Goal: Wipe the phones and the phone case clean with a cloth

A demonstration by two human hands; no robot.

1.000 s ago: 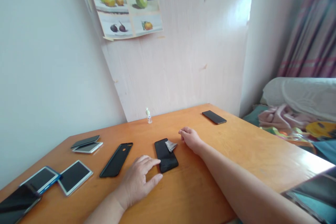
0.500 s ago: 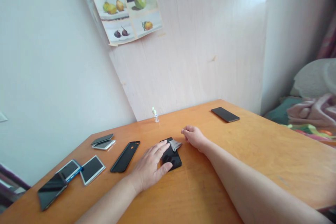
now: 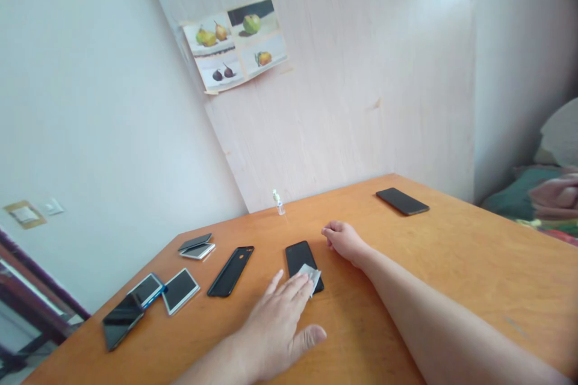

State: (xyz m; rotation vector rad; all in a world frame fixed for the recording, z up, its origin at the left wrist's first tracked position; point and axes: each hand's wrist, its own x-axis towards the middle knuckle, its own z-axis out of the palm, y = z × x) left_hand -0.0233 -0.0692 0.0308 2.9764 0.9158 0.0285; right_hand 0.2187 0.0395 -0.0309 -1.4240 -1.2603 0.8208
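Note:
In the head view a black phone (image 3: pixel 297 254) lies flat at the middle of the table. A small light grey cloth (image 3: pixel 311 275) covers part of its near end. My left hand (image 3: pixel 277 326) presses the cloth against the phone with its fingertips, fingers stretched out flat and thumb spread to the right. Right of the phone, my right hand (image 3: pixel 343 239) rests on the tabletop with its fingers curled in; nothing shows in them. To the left of the phone is an empty black phone case (image 3: pixel 230 272).
Several phones (image 3: pixel 181 290) lie on the left of the wooden table (image 3: pixel 361 337), some overlapping. A small clear spray bottle (image 3: pixel 279 203) stands at the back edge by the wall. Another dark phone (image 3: pixel 401 201) lies at the back right.
My left hand has slid the cloth from the far part of the phone down to its near end. My right hand stays curled in place. The view has shifted slightly left.

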